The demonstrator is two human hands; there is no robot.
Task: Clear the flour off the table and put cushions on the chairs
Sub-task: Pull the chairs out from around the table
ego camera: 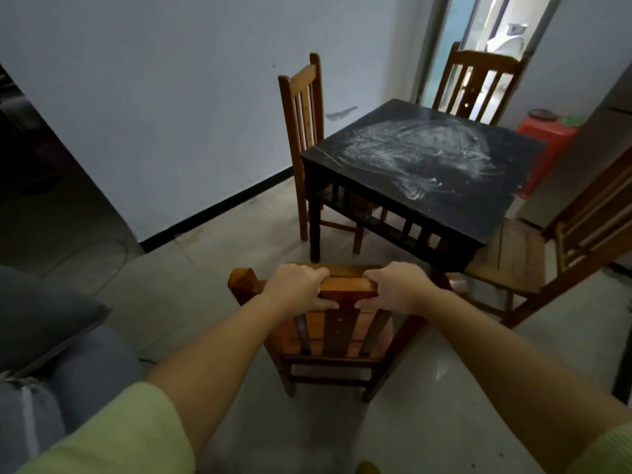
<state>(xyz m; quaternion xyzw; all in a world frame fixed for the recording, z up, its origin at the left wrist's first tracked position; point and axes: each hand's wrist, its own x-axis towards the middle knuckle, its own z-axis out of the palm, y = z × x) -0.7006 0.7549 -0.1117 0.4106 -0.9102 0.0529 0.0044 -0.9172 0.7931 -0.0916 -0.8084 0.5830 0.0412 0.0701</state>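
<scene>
Pale wall [171,107] with black skirting [219,213] met grey floor [212,254]; right of it, a daylit glazed doorway [478,32] and red stool [547,138].

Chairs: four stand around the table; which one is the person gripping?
The nearest chair, at the table's near corner. Left hand and right hand both grip its top rail; the other three chairs are untouched.

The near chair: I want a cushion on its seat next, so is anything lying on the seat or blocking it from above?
Nothing visible lies on the near chair. Its slatted seat shows bare through the backrest. Both hands, left hand and right hand, grip the top rail, and the forearms reach over from behind. A grey cushion lies at the left.
</scene>
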